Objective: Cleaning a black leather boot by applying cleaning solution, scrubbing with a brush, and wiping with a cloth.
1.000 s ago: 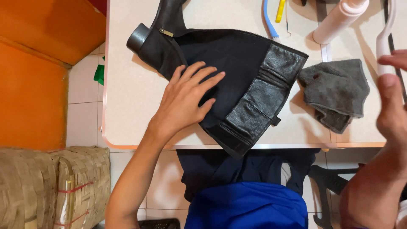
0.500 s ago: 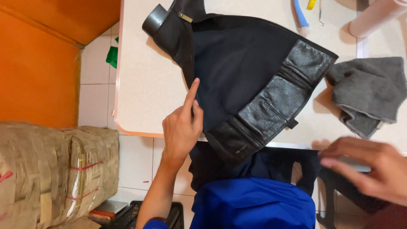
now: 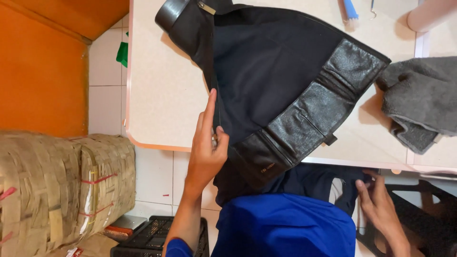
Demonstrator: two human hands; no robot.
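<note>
I'm looking down on the black bag [image 3: 276,90], spread flat on the cream table [image 3: 162,95], its near corner hanging over the table's front edge. The bag is dark fabric with a band of black leather [image 3: 309,114] running slantwise across its lower right side, and a leather strap end with a small metal buckle [image 3: 206,7] at its far left corner.

My left hand [image 3: 205,145] is on the bag's left edge, near the front of the table. The forefinger is stretched out straight along that edge, and the thumb and other fingers are pinched together on the fabric right at the seam. So that hand is clamped on the bag's edge.

My right hand [image 3: 381,204] is well apart from the bag, down below the table's front edge and to the bag's right. The fingers are curled loosely against dark cloth there; I can't tell whether they grip anything.

Right of the bag, a grey cloth [image 3: 419,104] lies crumpled on the table, just beside the leather band's upper end. Beyond the bag, at the table's far side, I see a blue tool tip [image 3: 350,9]. Left of the bag, down on the tiled floor, stand woven bundles [image 3: 62,185].
</note>
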